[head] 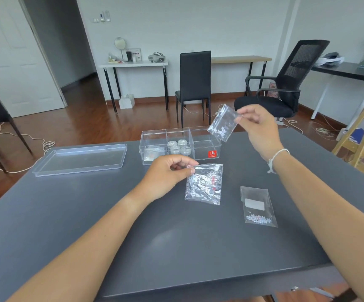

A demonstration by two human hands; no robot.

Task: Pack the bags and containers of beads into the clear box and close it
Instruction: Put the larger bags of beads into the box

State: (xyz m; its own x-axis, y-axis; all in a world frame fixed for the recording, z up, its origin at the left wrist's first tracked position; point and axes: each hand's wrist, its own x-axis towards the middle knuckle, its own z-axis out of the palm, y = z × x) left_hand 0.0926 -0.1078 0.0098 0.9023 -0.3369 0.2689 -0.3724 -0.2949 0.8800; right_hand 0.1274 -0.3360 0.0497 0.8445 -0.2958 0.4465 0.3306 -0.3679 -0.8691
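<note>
Dark grey table (133, 236) bearing a clear box (180, 147) at its far edge. The box's lid (79, 160) lies flat to the left of the box; a small bag of beads (258, 207) lies nearer the viewer, right of the box.

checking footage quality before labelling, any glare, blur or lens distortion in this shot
Head view: the wide-angle lens bows the door frame and table edges; soft daylight leaves a pale sheen on the grey tabletop; the bag in the left hand glints, hiding its beads; the bag held up by the right hand looks slightly soft; the clear box and lid stay readable.
</note>
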